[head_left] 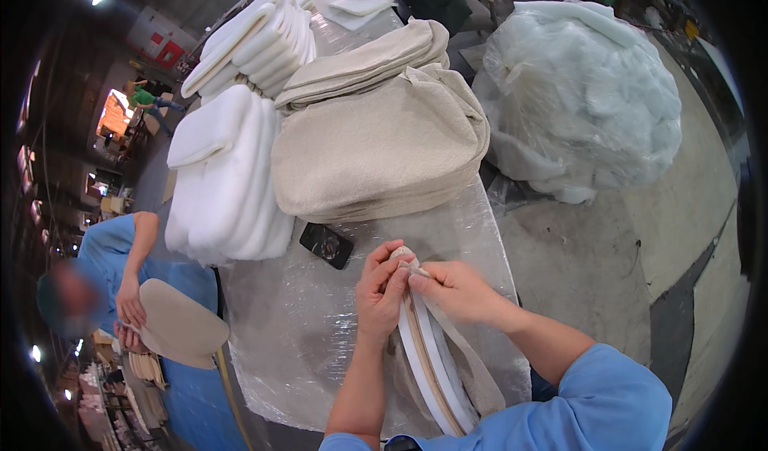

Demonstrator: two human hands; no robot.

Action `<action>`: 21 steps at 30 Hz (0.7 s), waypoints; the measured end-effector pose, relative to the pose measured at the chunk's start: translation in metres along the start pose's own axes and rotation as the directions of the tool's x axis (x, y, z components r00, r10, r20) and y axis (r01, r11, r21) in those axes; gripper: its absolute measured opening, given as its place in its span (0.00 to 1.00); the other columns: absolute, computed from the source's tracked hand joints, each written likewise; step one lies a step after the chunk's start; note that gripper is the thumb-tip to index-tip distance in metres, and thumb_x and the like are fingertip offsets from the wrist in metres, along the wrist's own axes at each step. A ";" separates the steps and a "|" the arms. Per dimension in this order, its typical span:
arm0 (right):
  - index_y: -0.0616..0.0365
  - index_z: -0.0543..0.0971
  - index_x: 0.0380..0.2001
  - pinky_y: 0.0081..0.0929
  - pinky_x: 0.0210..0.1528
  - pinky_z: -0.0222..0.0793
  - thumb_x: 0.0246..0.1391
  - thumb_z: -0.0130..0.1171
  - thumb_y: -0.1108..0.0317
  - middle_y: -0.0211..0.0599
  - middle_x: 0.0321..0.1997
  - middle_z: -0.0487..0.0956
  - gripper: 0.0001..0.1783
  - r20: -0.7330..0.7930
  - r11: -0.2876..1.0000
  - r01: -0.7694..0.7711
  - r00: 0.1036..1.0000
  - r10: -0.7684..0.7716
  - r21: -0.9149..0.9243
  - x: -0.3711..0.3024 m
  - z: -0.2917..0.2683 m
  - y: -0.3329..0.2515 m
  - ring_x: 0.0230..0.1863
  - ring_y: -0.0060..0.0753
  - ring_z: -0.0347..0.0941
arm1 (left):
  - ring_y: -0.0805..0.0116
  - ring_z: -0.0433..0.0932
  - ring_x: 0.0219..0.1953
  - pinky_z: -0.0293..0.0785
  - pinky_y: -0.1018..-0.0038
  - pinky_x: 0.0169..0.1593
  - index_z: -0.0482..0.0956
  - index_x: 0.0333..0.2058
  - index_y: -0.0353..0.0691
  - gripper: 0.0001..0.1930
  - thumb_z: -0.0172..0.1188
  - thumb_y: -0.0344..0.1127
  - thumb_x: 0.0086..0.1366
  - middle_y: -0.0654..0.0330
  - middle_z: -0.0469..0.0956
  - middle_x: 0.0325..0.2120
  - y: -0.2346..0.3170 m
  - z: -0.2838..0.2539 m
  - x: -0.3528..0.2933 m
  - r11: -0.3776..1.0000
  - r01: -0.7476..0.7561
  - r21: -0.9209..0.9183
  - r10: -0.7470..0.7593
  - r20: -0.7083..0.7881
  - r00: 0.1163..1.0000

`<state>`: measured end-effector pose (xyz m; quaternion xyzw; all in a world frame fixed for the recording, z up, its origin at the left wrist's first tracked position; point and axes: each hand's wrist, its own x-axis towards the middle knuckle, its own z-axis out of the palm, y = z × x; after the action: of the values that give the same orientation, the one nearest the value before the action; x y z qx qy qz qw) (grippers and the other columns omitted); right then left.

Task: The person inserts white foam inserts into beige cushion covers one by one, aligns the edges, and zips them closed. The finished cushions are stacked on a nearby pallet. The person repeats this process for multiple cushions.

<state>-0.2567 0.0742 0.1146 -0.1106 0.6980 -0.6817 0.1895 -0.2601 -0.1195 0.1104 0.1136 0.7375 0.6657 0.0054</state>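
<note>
From the head view, both hands meet at the top end of a beige cushion cover point(432, 363) stood on edge with white foam inside it, at the near edge of the plastic-wrapped counter point(304, 331). The left grip point(382, 287) pinches the cover's top edge; the right grip point(452, 289) pinches its zipper end, touching the left. A black phone point(326, 244) lies just beyond the left grip. Farther off sit stacked beige covers point(376, 151) and white foam pads point(228, 183). At far left, another person holds a beige piece point(180, 323).
</note>
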 end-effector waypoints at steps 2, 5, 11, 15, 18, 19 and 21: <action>0.59 0.78 0.32 0.41 0.35 0.73 0.71 0.58 0.57 0.44 0.30 0.82 0.17 -0.008 0.991 0.058 0.998 -0.060 -0.120 0.000 0.003 -0.006 0.31 0.44 0.80 | 0.62 0.71 0.67 0.65 0.66 0.69 0.84 0.51 0.32 0.11 0.58 0.27 0.75 0.51 0.73 0.65 -0.006 0.004 -0.003 1.000 0.006 -0.013 -0.007 -0.034 0.999; 0.58 0.77 0.31 0.44 0.34 0.74 0.70 0.59 0.57 0.45 0.30 0.81 0.17 0.009 0.908 0.235 0.969 -0.247 -0.347 -0.005 0.011 -0.012 0.31 0.55 0.79 | 0.58 0.69 0.69 0.62 0.62 0.71 0.84 0.43 0.33 0.10 0.57 0.33 0.78 0.51 0.74 0.64 -0.008 0.012 -0.008 1.000 -0.010 -0.028 0.007 -0.113 0.994; 0.55 0.71 0.26 0.44 0.30 0.71 0.65 0.63 0.61 0.41 0.25 0.76 0.17 0.100 0.791 0.422 0.900 -0.425 -0.442 -0.023 0.029 -0.022 0.30 0.49 0.78 | 0.43 0.62 0.75 0.53 0.46 0.77 0.79 0.32 0.40 0.19 0.54 0.46 0.81 0.51 0.74 0.63 -0.004 0.023 -0.032 0.983 -0.132 -0.126 0.098 -0.245 0.965; 0.55 0.75 0.30 0.39 0.29 0.71 0.65 0.65 0.61 0.35 0.25 0.77 0.14 0.110 0.776 0.523 0.847 -0.521 -0.353 -0.021 0.038 -0.013 0.27 0.40 0.77 | 0.42 0.62 0.75 0.53 0.46 0.76 0.80 0.32 0.40 0.20 0.53 0.47 0.81 0.52 0.74 0.62 0.001 0.014 -0.043 0.981 -0.171 -0.087 0.139 -0.289 0.947; 0.58 0.78 0.36 0.34 0.37 0.74 0.75 0.55 0.52 0.28 0.31 0.80 0.19 0.160 0.880 0.091 0.970 -0.185 0.467 -0.011 0.025 0.042 0.33 0.30 0.78 | 0.44 0.62 0.74 0.54 0.48 0.76 0.80 0.32 0.41 0.21 0.53 0.49 0.81 0.54 0.74 0.61 0.013 0.011 -0.053 0.987 -0.163 0.011 0.158 -0.325 0.933; 0.58 0.79 0.39 0.33 0.41 0.74 0.76 0.52 0.50 0.30 0.34 0.80 0.21 -0.012 0.846 0.152 0.985 -0.170 0.511 0.009 0.027 0.059 0.36 0.29 0.77 | 0.45 0.63 0.74 0.55 0.48 0.76 0.80 0.31 0.42 0.21 0.53 0.49 0.81 0.54 0.74 0.60 0.014 0.013 -0.056 0.985 -0.168 0.049 0.175 -0.326 0.929; 0.60 0.82 0.46 0.30 0.50 0.73 0.78 0.46 0.46 0.33 0.40 0.81 0.27 -0.349 0.783 0.280 0.933 -0.086 0.556 0.050 0.028 0.085 0.41 0.27 0.76 | 0.49 0.65 0.71 0.57 0.51 0.74 0.80 0.31 0.43 0.22 0.53 0.51 0.81 0.57 0.74 0.57 0.022 0.018 -0.060 0.980 -0.167 0.109 0.195 -0.330 0.924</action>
<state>-0.2815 0.0322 0.0244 -0.0072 0.4541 -0.8901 0.0368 -0.1956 -0.1107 0.1219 0.0650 0.7393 0.6434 -0.1877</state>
